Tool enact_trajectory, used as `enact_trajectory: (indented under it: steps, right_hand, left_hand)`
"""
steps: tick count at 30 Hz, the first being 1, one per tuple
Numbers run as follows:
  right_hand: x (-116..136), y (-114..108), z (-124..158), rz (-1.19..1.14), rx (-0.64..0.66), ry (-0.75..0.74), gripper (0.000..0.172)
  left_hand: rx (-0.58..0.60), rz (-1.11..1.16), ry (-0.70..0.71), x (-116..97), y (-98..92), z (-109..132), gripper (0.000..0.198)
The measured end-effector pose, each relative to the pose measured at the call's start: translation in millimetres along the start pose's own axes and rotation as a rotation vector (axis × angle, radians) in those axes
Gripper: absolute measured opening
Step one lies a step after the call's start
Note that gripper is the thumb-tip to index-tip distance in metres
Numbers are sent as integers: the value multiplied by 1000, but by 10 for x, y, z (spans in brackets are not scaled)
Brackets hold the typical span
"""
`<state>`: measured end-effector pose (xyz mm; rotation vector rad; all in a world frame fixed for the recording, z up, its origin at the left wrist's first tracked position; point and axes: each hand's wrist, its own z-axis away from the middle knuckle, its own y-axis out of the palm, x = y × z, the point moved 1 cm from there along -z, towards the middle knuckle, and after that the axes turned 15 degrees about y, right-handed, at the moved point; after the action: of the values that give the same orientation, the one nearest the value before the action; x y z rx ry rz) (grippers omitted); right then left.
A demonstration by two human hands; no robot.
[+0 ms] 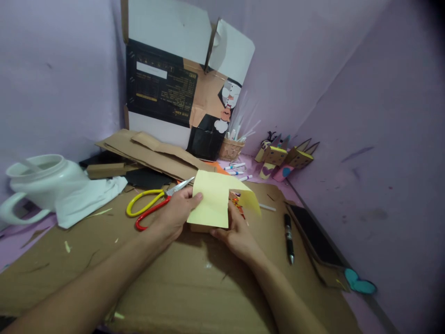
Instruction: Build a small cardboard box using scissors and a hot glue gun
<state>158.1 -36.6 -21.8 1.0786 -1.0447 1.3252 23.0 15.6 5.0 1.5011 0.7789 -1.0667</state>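
Observation:
Yellow paper (210,199) is held up over the cardboard-covered table, with a second part of it bent out to the right. My left hand (181,208) pinches its left edge, thumb on the front face. Under the paper, a small cardboard piece (201,228) shows its lower edge. My right hand (238,232) is closed around the right side of that piece, its fingers partly behind the paper. A patterned red and orange surface (238,204) peeks out beside my right fingers. Scissors (156,202) with yellow and red handles lie just left of my left hand.
A white jug (45,185) and white cloth (88,199) are at left. Cardboard sheets (153,150), a large open box (163,88) and a basket of markers (231,148) stand behind. Paper figures (274,160) sit back right; a pen (289,239) and phone (318,234) lie at right.

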Motion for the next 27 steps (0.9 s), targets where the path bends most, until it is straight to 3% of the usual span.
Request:
enact_trajectory:
  steps: [7,12,16,22,27]
  right_hand:
    - [-41,-92,15,202,-83,-72,60]
    - [140,-180,137,116,101,40,81]
    - [179,-166,145,27,52,50,64]
    - [94,-103,108,105,-93,173,45]
    - [72,-107,89,85,-112,206,36]
  left_hand:
    - [6,-169,120,76,-3,-19,29]
    - [21,-280,226,92,-46,-12,33]
    - [56,-327,235,95,-34,10,34]
    - [61,-372,207,104,-28,26,29]
    - [193,-465,87,-5,-142,47,38]
